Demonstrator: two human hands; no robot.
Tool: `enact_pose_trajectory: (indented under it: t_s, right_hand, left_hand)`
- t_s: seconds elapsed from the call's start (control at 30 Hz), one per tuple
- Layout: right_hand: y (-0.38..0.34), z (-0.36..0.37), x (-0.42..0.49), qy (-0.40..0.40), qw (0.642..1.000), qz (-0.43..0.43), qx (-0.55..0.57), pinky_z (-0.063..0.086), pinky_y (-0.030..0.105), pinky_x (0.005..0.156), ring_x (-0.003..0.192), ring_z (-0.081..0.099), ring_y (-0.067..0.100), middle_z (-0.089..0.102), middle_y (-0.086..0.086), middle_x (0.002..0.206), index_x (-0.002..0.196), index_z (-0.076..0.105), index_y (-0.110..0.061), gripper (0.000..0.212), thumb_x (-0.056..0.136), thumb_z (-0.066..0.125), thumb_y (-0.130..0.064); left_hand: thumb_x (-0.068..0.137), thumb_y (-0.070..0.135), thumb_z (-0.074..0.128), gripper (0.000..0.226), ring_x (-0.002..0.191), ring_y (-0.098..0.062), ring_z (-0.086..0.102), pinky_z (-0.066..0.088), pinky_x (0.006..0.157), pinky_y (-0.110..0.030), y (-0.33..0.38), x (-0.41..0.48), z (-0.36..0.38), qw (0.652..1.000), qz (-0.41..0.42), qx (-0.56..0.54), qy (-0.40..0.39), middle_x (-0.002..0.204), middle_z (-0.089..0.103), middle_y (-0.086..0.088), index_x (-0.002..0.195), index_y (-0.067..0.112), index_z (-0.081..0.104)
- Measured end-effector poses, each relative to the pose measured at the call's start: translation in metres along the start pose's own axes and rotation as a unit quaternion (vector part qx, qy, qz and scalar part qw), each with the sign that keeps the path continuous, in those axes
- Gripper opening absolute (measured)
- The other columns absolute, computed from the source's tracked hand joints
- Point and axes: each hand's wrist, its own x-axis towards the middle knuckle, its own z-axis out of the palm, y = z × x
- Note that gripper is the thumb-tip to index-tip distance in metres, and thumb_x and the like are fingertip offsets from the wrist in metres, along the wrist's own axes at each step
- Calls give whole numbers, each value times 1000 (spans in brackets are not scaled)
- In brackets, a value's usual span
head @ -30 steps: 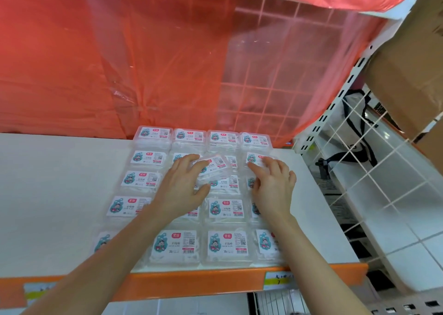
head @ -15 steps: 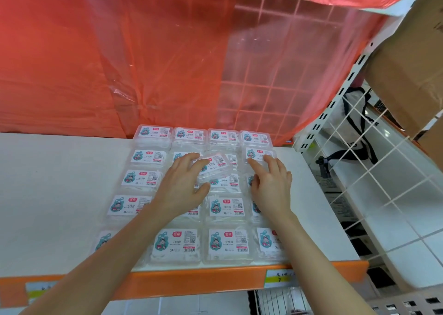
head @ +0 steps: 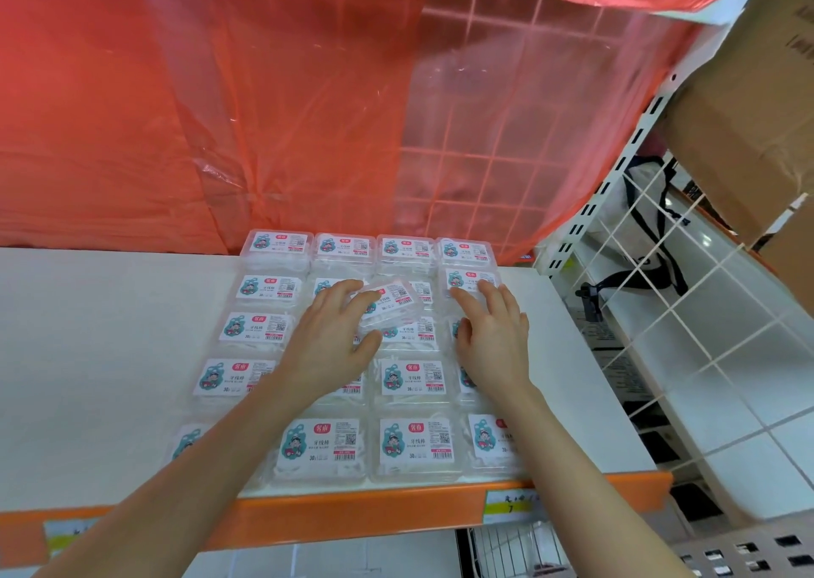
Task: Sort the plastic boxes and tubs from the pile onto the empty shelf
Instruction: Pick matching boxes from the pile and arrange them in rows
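Observation:
Several clear plastic boxes with white labels lie in a grid of rows on the white shelf (head: 110, 339). My left hand (head: 328, 339) grips one tilted clear box (head: 390, 302) between thumb and fingers, raised over the grid's second and third rows. My right hand (head: 493, 335) lies flat with straight fingers, its fingertips touching a box (head: 469, 279) in the right column, second row from the back. Both forearms hide parts of the front rows.
A red plastic sheet (head: 264, 115) hangs behind the shelf over a wire grid. The shelf's orange front edge (head: 352, 511) carries price tags. At the right stand a white upright (head: 616, 172), a wire mesh panel (head: 704, 313) and cardboard boxes (head: 749, 115).
Both hands have edged slightly toward the back of the shelf. The tilted box stays in my left hand; my right fingertips have reached the second-row box.

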Motion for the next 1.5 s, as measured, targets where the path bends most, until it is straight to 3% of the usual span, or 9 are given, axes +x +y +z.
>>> enact_pose_trajectory:
  t_s: [0.23,0.43,0.6,0.77,0.87,1.1,1.5]
  right_hand:
    - [-1,-1,0,-2,1000,-8,22,22,47,109,138,18,35,32,15,147,135,47,-19,47,90,46,-8]
    - [-1,-4,-1,-22,1000,-8,19,26,42,108,139,12,31,26,11,150,139,40,-22,47,94,41,-12]
    - [-1,-6,-1,-30,999,-4,14,32,40,104,140,9,27,23,8,151,140,37,-24,47,94,39,-15]
    - [-1,-5,-1,-33,999,-3,12,32,39,105,140,8,27,22,7,151,140,36,-25,47,95,39,-15]
    - [-1,-5,-1,-25,1000,-6,16,33,40,104,140,10,28,24,9,150,140,38,-23,47,94,40,-14]
    - [0,-4,0,-26,999,-7,16,31,41,104,139,11,29,24,10,150,140,37,-22,48,93,40,-12]
    - [-1,-5,0,-34,999,-8,15,27,42,107,140,9,29,22,11,151,141,35,-21,48,94,39,-13]
  left_hand:
    - [90,29,49,48,130,-26,33,28,104,-35,4,4,-7,999,-9,-2,-32,142,35,-10,135,13,44]
    - [92,18,51,50,126,-25,39,30,104,-33,7,24,-12,995,-15,27,-93,146,28,-5,140,19,37]
    - [94,12,45,50,139,-21,16,21,111,-36,13,35,-7,996,-12,50,-71,151,21,-6,142,21,34]
    - [93,29,47,49,135,-32,19,25,107,-43,22,14,7,994,-11,108,-13,148,25,-15,140,17,38]
    - [82,52,23,70,135,-32,21,26,106,-44,28,4,10,992,-26,117,-34,149,23,-13,142,18,33]
    - [62,68,-7,95,142,-22,4,14,112,-38,30,6,16,985,-24,148,-89,156,-2,-4,148,31,9]
    - [66,72,4,94,142,-24,-3,8,113,-38,35,11,15,984,-18,134,-114,156,-9,-6,148,27,7]
